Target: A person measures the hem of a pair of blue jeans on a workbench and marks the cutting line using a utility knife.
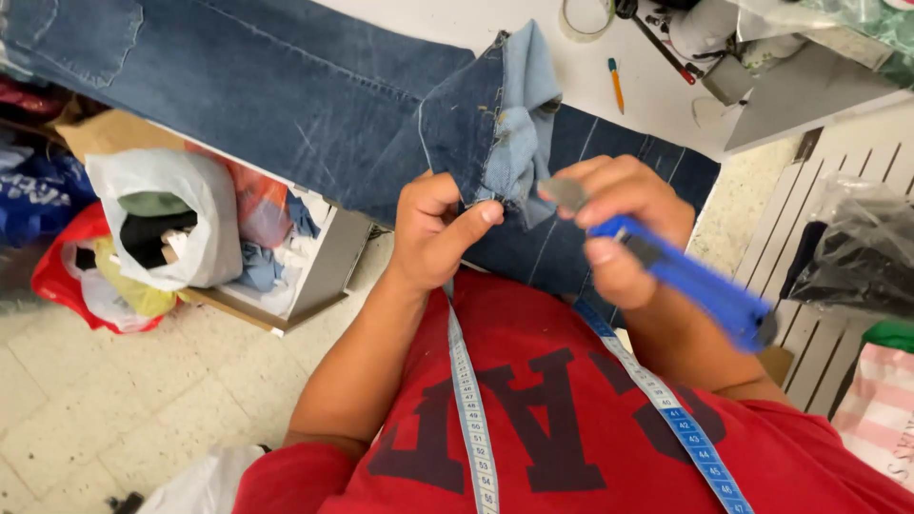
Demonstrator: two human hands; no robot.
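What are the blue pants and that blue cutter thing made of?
The jeans look like denim cloth: woven blue, faded streaks, stitched seams, a paler inside on the folded hem held by the left hand. The utility knife in the right hand seems to have a smooth, shiny blue plastic body and a dull grey, probably metal, blade.

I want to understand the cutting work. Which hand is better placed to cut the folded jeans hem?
Probably the right hand: it grips the blue utility knife, blade near the hem, which the left hand pinches.
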